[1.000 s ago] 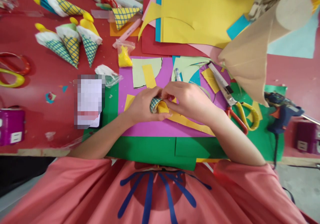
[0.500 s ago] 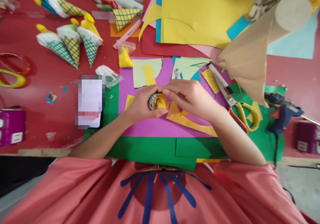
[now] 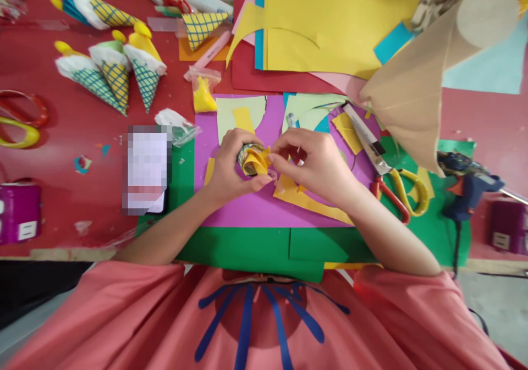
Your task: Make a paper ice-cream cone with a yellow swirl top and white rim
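A small patterned paper cone sits in my left hand, its open mouth turned up toward me and the fingers curled round its side. Folded yellow paper pokes out of that mouth. My right hand pinches the tip of this paper between thumb and forefinger at the cone's right edge. Most of the cone's body is hidden by the left hand. Beneath both hands lies a purple sheet with yellow offcuts on it.
Scissors and a glue gun lie to the right, near a beige paper cone. At left are a phone and several decorated cones. A bag of yellow material and yellow sheets lie farther back.
The cone has shifted slightly left and its mouth shows more. The right hand's fingers have moved down a little, and the yellow paper's tip now shows between them.
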`<action>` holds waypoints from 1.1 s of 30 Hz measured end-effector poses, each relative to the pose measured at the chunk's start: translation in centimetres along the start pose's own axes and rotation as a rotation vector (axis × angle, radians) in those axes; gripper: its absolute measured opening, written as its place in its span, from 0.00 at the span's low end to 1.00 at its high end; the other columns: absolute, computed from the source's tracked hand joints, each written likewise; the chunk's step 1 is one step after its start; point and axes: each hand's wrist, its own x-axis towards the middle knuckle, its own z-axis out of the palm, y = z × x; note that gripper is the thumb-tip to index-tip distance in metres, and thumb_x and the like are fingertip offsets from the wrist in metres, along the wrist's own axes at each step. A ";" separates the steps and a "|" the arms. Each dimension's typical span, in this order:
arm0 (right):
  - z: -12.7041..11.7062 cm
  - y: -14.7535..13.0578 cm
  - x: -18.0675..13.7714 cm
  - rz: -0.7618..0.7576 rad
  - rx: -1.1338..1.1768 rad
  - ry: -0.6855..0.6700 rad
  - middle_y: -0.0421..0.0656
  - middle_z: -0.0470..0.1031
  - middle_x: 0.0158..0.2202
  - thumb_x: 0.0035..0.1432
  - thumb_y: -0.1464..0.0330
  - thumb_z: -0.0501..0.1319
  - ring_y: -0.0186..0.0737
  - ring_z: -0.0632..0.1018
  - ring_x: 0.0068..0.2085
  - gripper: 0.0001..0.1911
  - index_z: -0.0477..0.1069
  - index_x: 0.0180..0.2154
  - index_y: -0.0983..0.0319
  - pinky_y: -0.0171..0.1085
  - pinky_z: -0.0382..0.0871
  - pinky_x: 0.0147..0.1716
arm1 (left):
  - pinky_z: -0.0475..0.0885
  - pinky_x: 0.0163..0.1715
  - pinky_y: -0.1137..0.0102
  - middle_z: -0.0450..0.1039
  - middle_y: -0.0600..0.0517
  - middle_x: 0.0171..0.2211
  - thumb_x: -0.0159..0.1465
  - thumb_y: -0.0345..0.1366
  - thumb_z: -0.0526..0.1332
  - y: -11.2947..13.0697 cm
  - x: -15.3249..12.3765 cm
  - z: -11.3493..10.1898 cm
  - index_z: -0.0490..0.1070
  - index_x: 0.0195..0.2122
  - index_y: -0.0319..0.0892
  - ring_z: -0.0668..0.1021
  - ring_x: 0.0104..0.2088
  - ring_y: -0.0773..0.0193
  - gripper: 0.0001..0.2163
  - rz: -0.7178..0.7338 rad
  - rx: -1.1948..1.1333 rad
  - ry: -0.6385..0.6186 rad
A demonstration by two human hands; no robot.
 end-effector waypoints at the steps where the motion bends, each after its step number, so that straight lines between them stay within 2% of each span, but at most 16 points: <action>1: 0.1 0.0 0.0 0.001 -0.012 0.007 0.39 0.74 0.27 0.56 0.73 0.61 0.30 0.69 0.28 0.03 0.73 0.30 0.64 0.33 0.59 0.30 | 0.69 0.39 0.59 0.71 0.50 0.37 0.58 0.67 0.58 0.0 0.0 0.1 0.66 0.42 0.49 0.74 0.38 0.58 0.26 0.012 0.001 0.006; 12: 1.2 0.0 -0.4 -0.046 -0.225 0.073 0.41 0.73 0.29 0.62 0.71 0.57 0.33 0.69 0.30 0.06 0.72 0.33 0.63 0.34 0.60 0.33 | 0.69 0.37 0.59 0.71 0.51 0.37 0.60 0.65 0.57 0.2 0.1 0.3 0.65 0.42 0.48 0.73 0.37 0.59 0.25 0.083 0.070 0.028; 17: 1.0 0.1 -0.4 -0.135 -0.309 0.054 0.43 0.73 0.30 0.65 0.71 0.54 0.34 0.70 0.31 0.10 0.73 0.33 0.64 0.35 0.61 0.33 | 0.70 0.39 0.58 0.71 0.50 0.37 0.59 0.67 0.55 0.3 0.0 0.2 0.63 0.42 0.47 0.74 0.39 0.57 0.28 0.051 0.147 -0.048; 23: 0.6 0.1 -0.2 -0.134 -0.406 -0.009 0.44 0.73 0.30 0.65 0.72 0.53 0.36 0.70 0.32 0.12 0.73 0.33 0.65 0.36 0.60 0.33 | 0.69 0.39 0.58 0.72 0.50 0.36 0.58 0.68 0.57 0.4 0.0 0.2 0.64 0.42 0.47 0.75 0.38 0.56 0.28 0.078 0.154 -0.077; 27: 0.5 0.1 -0.1 -0.162 -0.500 -0.042 0.46 0.75 0.31 0.67 0.72 0.51 0.38 0.71 0.32 0.14 0.74 0.34 0.66 0.37 0.60 0.32 | 0.69 0.40 0.57 0.72 0.49 0.36 0.58 0.68 0.56 0.5 -0.1 0.2 0.64 0.42 0.47 0.75 0.39 0.55 0.29 0.029 0.210 -0.124; 33: 0.8 0.1 -0.3 -0.248 -0.661 -0.041 0.47 0.75 0.32 0.66 0.74 0.53 0.40 0.73 0.33 0.11 0.73 0.34 0.67 0.37 0.61 0.29 | 0.68 0.40 0.57 0.73 0.49 0.36 0.57 0.67 0.59 0.1 -0.2 0.3 0.65 0.42 0.46 0.74 0.38 0.54 0.28 0.060 0.202 -0.127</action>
